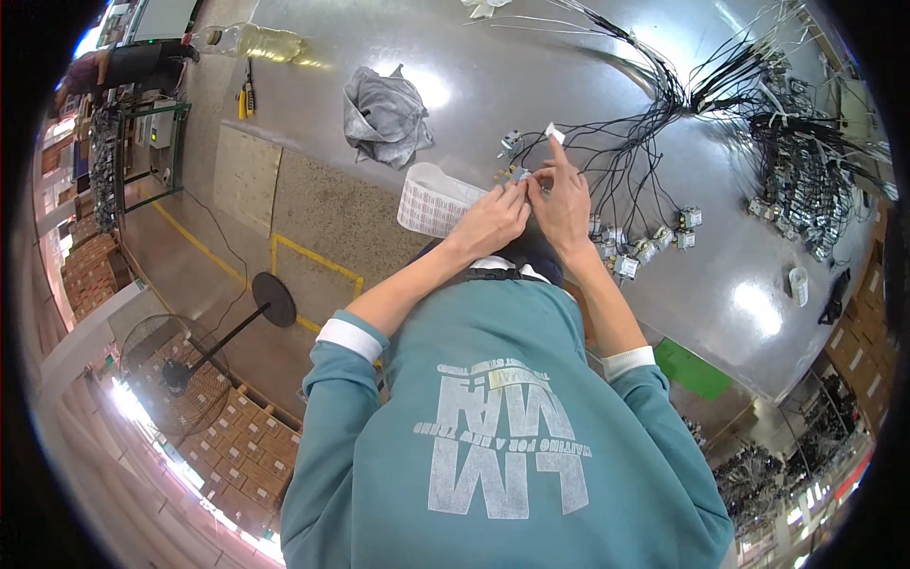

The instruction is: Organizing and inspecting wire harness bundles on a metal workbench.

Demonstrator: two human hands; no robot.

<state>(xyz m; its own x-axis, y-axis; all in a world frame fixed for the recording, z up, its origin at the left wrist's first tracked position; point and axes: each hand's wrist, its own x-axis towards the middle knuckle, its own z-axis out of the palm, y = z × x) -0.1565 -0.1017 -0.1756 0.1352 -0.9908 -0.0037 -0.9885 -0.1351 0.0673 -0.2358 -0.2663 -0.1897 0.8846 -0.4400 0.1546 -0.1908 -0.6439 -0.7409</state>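
In front of my body, my left hand [491, 223] is closed, its fingertips pinching a small silvery metal part [519, 174]. My right hand [561, 204] meets it there, thumb and bent fingers closed at the same part. Its index finger points up and away, with a small white label [555, 133] at the tip. Fingers partly cover the part, so its shape is unclear. A white strip of printed labels [436, 201] lies beside my left hand at the table edge. Just beyond the hands sits another small metal component [512, 142] with brass-coloured bits.
Black cables [687, 104] fan across the metal table [616, 85], with several boxy metal components [649, 248] at their ends. A grey cloth [384, 116], a bottle of yellowish liquid [261, 43] and yellow-handled pliers [246, 100] lie further left. A standing fan [175, 375] is on the floor.
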